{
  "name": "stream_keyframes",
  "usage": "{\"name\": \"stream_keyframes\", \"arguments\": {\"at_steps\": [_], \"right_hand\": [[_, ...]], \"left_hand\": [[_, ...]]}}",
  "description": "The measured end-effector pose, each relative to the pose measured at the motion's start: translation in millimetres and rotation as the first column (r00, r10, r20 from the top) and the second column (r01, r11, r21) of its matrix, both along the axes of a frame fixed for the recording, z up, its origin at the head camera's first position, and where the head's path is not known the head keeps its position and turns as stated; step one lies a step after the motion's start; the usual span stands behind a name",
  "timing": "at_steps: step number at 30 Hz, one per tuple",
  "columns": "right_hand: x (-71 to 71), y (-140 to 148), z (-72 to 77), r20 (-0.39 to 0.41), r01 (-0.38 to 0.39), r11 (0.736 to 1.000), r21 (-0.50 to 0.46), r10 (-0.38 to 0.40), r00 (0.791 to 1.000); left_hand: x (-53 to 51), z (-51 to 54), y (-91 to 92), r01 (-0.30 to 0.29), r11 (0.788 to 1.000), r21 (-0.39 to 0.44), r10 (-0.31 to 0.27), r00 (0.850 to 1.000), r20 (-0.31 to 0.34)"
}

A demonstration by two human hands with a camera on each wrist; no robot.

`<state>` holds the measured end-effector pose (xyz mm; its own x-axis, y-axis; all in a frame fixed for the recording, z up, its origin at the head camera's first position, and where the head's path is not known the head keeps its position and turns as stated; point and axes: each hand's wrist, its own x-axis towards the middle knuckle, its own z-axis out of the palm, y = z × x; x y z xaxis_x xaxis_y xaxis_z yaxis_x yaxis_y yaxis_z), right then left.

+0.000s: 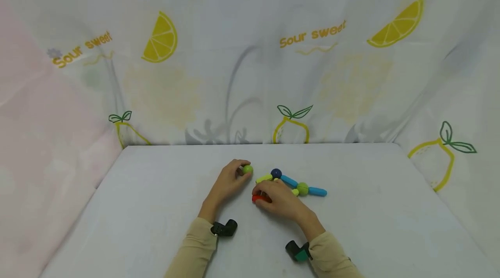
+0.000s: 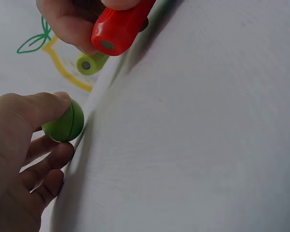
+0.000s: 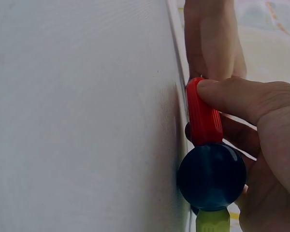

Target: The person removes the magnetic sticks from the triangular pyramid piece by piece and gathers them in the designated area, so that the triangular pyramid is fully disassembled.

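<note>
Beige sleeves [image 1: 195, 243] come nearest, rising from the bottom edge of the head view, with black wrist cameras [image 1: 224, 229] at the cuffs. Just below the middle, the left hand [image 1: 229, 181] pinches a green ball [image 1: 248, 169] between thumb and fingers; to its right, the right hand [image 1: 280, 200] grips a red rod [image 1: 256, 199]. There the rod's long axis runs roughly level, one end pointing left. Right of centre in the right wrist view, it stands nearly upright, its lower end against a dark blue ball [image 3: 211, 176], below which a yellow-green rod [image 3: 212, 222] meets the bottom edge. At the top of the left wrist view it slants, its end facing lower left. Right of centre in the head view, a navy ball [image 1: 276, 173] sits between a yellow rod [image 1: 264, 178] pointing lower left and a blue rod [image 1: 289, 181] slanting down right to a second green sphere [image 1: 302, 189]; another blue stick [image 1: 317, 191] points right from that. The right hand hides part of this group on the white table [image 1: 156, 208]
</note>
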<state>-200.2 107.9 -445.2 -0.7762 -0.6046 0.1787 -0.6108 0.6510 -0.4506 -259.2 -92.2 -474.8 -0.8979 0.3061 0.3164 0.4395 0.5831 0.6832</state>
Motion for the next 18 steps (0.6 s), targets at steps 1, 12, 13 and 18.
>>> {"name": "stream_keyframes", "arguments": {"at_steps": [1,12,13,18], "right_hand": [[-0.1,-0.6,0.2,0.006,0.001,1.000,0.000,-0.001,1.000],[-2.0,-3.3,1.6,0.007,0.003,1.000,0.008,-0.003,1.000],[-1.6,-3.2,1.5,0.005,0.003,1.000,0.010,-0.003,1.000],[-0.1,-2.3,-0.2,0.004,0.006,1.000,0.008,-0.006,1.000]], "left_hand": [[-2.4,-0.2,0.3,0.000,1.000,-0.017,-0.001,1.000,-0.006],[-28.6,5.1,8.1,-0.021,0.998,-0.066,0.017,0.998,-0.062],[-30.3,5.1,8.9,-0.021,0.997,-0.073,0.017,0.998,-0.054],[-36.2,4.6,13.9,-0.028,0.995,-0.093,0.026,0.999,-0.022]]}}
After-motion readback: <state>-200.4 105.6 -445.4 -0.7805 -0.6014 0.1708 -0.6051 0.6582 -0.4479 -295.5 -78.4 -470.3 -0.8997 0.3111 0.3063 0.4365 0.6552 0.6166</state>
